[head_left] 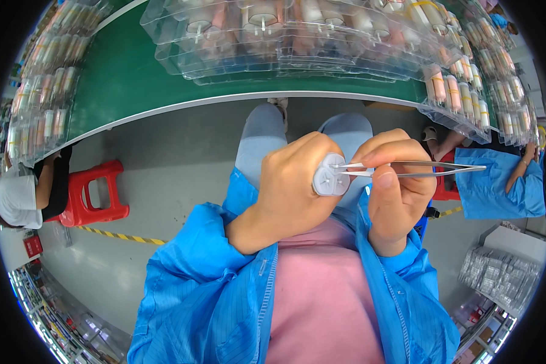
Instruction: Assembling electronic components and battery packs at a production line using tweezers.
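Observation:
My left hand (297, 179) is closed around a part whose round, pale grey end (331, 175) faces right. Small raised pins show on that end; the rest of the part is hidden in my fist. Between the thumb and fingers of my right hand (395, 182) is a pair of metal tweezers (434, 170). Their two tips point left and reach the upper edge of the round end. I cannot make out whether anything tiny sits between the tips. Both hands are above my lap, in front of the table edge.
Stacked clear plastic trays (273, 54) with white and pink cylinders lie on the green table (121, 73). More filled trays (45, 109) stand left, others (461, 100) right. People sit on both sides, one by a red stool (97, 194). Packed clear trays (500, 276) are at lower right.

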The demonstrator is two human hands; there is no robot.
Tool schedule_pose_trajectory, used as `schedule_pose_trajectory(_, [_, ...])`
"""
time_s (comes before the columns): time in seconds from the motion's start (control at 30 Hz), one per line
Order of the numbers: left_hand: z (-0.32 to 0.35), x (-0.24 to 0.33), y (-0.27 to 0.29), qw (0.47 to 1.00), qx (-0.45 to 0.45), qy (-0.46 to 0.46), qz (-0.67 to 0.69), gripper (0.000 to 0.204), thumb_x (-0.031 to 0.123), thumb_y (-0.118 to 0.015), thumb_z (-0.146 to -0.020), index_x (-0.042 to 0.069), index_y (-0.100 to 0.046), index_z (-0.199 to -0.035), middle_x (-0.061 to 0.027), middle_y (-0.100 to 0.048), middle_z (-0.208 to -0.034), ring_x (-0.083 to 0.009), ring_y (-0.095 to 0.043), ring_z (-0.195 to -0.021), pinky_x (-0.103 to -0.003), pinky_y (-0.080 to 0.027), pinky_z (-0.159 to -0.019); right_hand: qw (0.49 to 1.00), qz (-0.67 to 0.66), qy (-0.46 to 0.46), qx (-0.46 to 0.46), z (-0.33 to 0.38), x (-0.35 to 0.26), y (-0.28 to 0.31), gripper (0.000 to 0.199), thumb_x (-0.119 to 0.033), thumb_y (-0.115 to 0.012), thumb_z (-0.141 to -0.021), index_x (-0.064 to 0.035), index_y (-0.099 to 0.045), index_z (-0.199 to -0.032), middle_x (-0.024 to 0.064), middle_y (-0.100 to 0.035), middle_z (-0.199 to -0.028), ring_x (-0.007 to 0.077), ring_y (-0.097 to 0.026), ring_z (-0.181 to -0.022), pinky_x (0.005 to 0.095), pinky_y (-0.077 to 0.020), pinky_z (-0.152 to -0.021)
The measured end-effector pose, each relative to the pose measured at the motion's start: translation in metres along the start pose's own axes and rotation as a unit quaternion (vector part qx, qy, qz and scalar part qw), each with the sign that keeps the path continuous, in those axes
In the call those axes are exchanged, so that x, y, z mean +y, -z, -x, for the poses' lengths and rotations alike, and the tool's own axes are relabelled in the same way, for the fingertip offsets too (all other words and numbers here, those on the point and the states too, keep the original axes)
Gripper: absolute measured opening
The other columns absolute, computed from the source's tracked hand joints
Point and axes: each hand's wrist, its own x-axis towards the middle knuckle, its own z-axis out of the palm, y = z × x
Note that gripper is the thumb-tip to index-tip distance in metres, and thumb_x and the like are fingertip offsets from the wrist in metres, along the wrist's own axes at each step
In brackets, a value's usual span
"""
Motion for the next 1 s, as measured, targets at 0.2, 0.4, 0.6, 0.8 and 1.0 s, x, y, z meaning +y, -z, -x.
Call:
schedule_pose_trajectory(0.2, [0.0011,0.0016,0.0001,1.000,-0.007,0.009,0.022,0.019,0.004,-0.073,-0.065,0.004,-0.056,-0.074,-0.0094,-0.057,-0.066,-0.0247,-0.057,-0.057,-0.033,-0.042,-0.049,1.000,0.024,0.001,-0.002,0.0000,0.0006,-0.0003,0.013,-0.005,-0.066,-0.078,0.0029,-0.063,-0.089,0.0147,-0.062,-0.087,0.0178,-0.057,-0.078,0.0273,-0.0448,-0.070])
schedule_pose_trajectory(0.4, [0.0014,-0.0001,0.0011,0.999,-0.021,0.007,0.027,0.023,0.000,-0.075,-0.061,0.004,-0.058,-0.076,-0.0069,-0.059,-0.065,-0.0171,-0.059,-0.058,-0.027,-0.043,-0.051,0.998,0.051,0.019,-0.009,-0.0016,0.0009,0.0003,0.014,-0.003,-0.068,-0.075,0.0023,-0.065,-0.087,0.0149,-0.064,-0.084,0.0186,-0.059,-0.075,0.0274,-0.0460,-0.066])
schedule_pose_trajectory(0.6, [0.0016,-0.0002,0.0019,0.999,-0.026,0.008,0.041,0.022,0.000,-0.074,-0.061,0.003,-0.057,-0.076,-0.0069,-0.059,-0.066,-0.0165,-0.059,-0.058,-0.027,-0.042,-0.051,0.997,0.072,0.032,-0.026,-0.0037,0.0013,0.0021,0.013,-0.002,-0.069,-0.074,0.0019,-0.065,-0.085,0.0147,-0.064,-0.082,0.0188,-0.059,-0.072,0.0275,-0.0457,-0.064])
schedule_pose_trajectory(0.8, [0.0018,-0.0004,0.0018,0.999,-0.026,0.011,0.041,0.022,0.000,-0.074,-0.061,0.003,-0.057,-0.076,-0.0071,-0.058,-0.066,-0.0166,-0.059,-0.058,-0.027,-0.042,-0.051,0.995,0.083,0.033,-0.034,-0.0053,0.0005,0.0019,0.013,-0.002,-0.068,-0.073,0.0018,-0.065,-0.085,0.0146,-0.064,-0.081,0.0184,-0.059,-0.071,0.0271,-0.0456,-0.063])
schedule_pose_trajectory(1.0, [0.0014,-0.0005,0.0019,0.999,-0.025,0.002,0.034,0.022,0.000,-0.074,-0.061,0.003,-0.057,-0.076,-0.0071,-0.058,-0.066,-0.0169,-0.059,-0.058,-0.027,-0.042,-0.051,0.996,0.084,0.030,-0.031,-0.0045,0.0004,0.0019,0.013,-0.001,-0.068,-0.073,0.0019,-0.065,-0.085,0.0146,-0.064,-0.082,0.0183,-0.059,-0.071,0.0267,-0.0457,-0.062])
